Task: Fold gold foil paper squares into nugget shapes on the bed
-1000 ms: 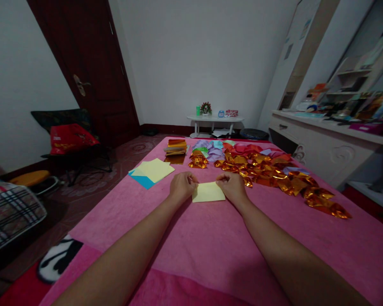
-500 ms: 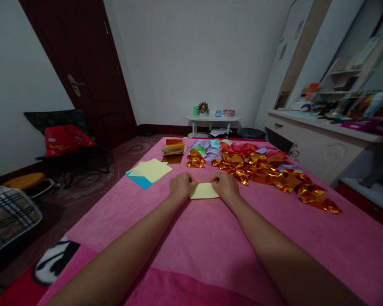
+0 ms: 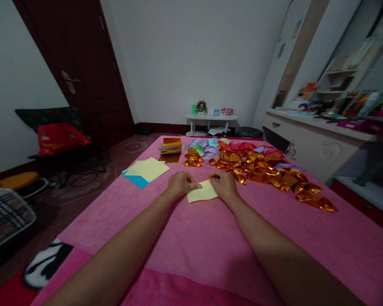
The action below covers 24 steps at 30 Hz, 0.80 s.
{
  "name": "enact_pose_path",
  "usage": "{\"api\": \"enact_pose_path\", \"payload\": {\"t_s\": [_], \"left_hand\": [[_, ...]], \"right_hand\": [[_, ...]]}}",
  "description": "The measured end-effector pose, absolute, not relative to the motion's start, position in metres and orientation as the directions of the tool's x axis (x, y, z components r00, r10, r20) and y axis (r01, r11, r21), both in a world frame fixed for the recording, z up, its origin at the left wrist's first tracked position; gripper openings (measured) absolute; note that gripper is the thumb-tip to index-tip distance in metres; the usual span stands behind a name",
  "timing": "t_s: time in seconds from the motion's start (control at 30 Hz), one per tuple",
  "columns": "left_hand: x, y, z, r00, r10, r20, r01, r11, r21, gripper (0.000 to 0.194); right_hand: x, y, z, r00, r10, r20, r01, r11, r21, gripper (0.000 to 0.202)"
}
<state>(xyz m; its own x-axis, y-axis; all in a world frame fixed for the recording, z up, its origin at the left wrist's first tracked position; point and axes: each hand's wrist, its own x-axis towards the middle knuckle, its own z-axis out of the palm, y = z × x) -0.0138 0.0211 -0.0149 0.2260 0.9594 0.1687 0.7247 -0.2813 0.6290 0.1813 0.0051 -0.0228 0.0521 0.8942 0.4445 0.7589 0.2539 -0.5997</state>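
Note:
A folded sheet of pale yellow paper [image 3: 203, 193] lies between my hands, just over the pink cloth [image 3: 191, 238]. My left hand [image 3: 180, 185] has its fingers closed at the paper's upper left edge, the thumb stretched over it. At the upper right corner, my right hand [image 3: 224, 185] pinches the paper. To the left are loose sheets of yellow paper [image 3: 150, 168] with a blue sheet [image 3: 137, 180] showing beneath. Beyond them rests a stack of gold foil sheets [image 3: 170, 148].
Several folded gold foil pieces [image 3: 258, 168] spread over the right of the cloth, with purple folded pieces [image 3: 210, 152] and red ones [image 3: 239, 146] behind. A dresser [image 3: 315, 131] stands at the right, a chair with a red bag [image 3: 62, 138] at the left.
The yellow paper has turned slightly and its near left corner sits lower. My left thumb now extends over its top edge. The whole view has shifted a little.

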Motion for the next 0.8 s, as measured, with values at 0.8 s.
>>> {"api": "enact_pose_path", "payload": {"t_s": [0.8], "left_hand": [[-0.002, 0.012, -0.012, 0.071, 0.913, 0.403, 0.373, -0.399, 0.838, 0.018]], "right_hand": [[0.18, -0.011, -0.001, -0.086, 0.76, 0.644, 0.641, 0.537, -0.548, 0.017]]}}
